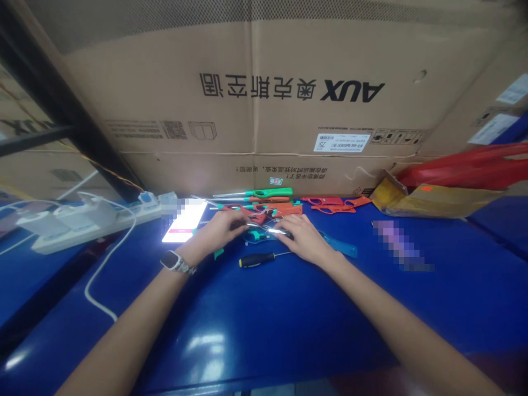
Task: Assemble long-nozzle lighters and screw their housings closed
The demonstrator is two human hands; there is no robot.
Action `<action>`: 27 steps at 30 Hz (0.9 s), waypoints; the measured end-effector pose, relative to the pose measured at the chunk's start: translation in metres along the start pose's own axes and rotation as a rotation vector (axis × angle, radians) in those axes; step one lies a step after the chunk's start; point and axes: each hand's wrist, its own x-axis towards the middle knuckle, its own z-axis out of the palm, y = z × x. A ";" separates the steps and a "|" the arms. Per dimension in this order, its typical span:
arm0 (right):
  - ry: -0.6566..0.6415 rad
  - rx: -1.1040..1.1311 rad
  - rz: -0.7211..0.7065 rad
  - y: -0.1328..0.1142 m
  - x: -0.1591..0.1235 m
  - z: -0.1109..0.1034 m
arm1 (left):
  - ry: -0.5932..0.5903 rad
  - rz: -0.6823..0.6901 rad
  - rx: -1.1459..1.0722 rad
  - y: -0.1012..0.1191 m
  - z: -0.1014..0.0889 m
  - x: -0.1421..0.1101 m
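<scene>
Held a left piece (253, 224), bright metal by the look of it, pinched in the left fingers (231, 217), and a right piece (277, 231), equally bright with a dark end, gripped in the right fingers (289, 223). Could not tell exactly which tools or parts, with so much hidden under the grip. Had both in the narrow gap between the two sets of fingers, close over the table (247, 330).

Called, by judgement, for a light, firm pinch near the tips, both wrists braced, and short, straight movements so as not to snag the thin wires (270, 214) beside the fingers.

Pointed the left piece rightward, long axis roughly side to side; aimed the right piece leftward and slightly away, long axis a little slanted.

Saw a screwdriver (256, 259) on the near side of the fingers, handle leftward, shaft toward the right hand; a blue case (342, 246) just right of the right fingers; an orange lighter (284, 209) and a green lighter (272, 192) beyond both; a lit phone (187, 223) left of the left fingers; and a box (449, 202) far off to the right.
</scene>
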 end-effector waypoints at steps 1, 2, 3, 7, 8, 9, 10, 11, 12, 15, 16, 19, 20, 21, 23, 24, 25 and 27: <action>-0.002 0.002 -0.011 0.001 0.000 0.000 | -0.002 -0.004 0.018 -0.001 0.001 0.000; -0.003 0.006 -0.019 0.001 0.000 0.000 | -0.003 -0.001 0.042 -0.002 0.002 0.000; -0.002 0.013 -0.023 0.002 0.001 0.000 | -0.002 0.009 0.067 -0.003 0.004 0.000; 0.009 0.056 -0.025 0.006 0.002 0.004 | -0.001 0.060 0.132 -0.005 0.008 0.000; 0.015 0.071 -0.026 0.007 0.002 0.005 | -0.008 0.059 0.140 -0.005 0.009 0.000; 0.024 0.084 -0.028 0.008 0.002 0.007 | -0.016 0.052 0.148 -0.004 0.009 0.000; 0.033 0.095 -0.029 0.009 0.002 0.008 | -0.021 0.043 0.154 -0.004 0.009 -0.001; 0.042 0.101 -0.030 0.010 0.002 0.010 | -0.025 0.033 0.155 -0.003 0.009 -0.001; 0.046 0.100 -0.032 0.011 0.002 0.011 | -0.026 0.022 0.152 -0.002 0.009 -0.001; 0.039 0.066 -0.047 0.014 0.001 0.012 | -0.021 0.002 0.129 -0.001 0.008 -0.001; 0.031 0.051 -0.055 0.014 0.001 0.012 | -0.025 0.001 0.115 -0.001 0.008 -0.001; 0.006 0.004 -0.085 0.013 0.001 0.009 | -0.051 -0.003 0.068 -0.002 0.008 0.000; -0.001 -0.013 -0.099 0.013 0.001 0.007 | -0.058 -0.004 0.058 -0.002 0.008 0.000; -0.005 -0.024 -0.112 0.012 0.002 0.006 | -0.062 0.000 0.055 -0.003 0.008 0.000; -0.001 -0.025 -0.133 0.011 0.002 0.005 | -0.055 0.015 0.048 -0.003 0.008 0.000; 0.012 -0.011 -0.139 0.010 0.002 0.005 | -0.051 0.018 0.039 -0.002 0.007 -0.001; 0.032 0.010 -0.142 0.010 0.002 0.005 | -0.047 0.015 0.027 -0.001 0.006 -0.001; 0.087 0.065 -0.137 0.010 0.003 0.007 | -0.036 -0.010 0.007 0.001 0.003 -0.003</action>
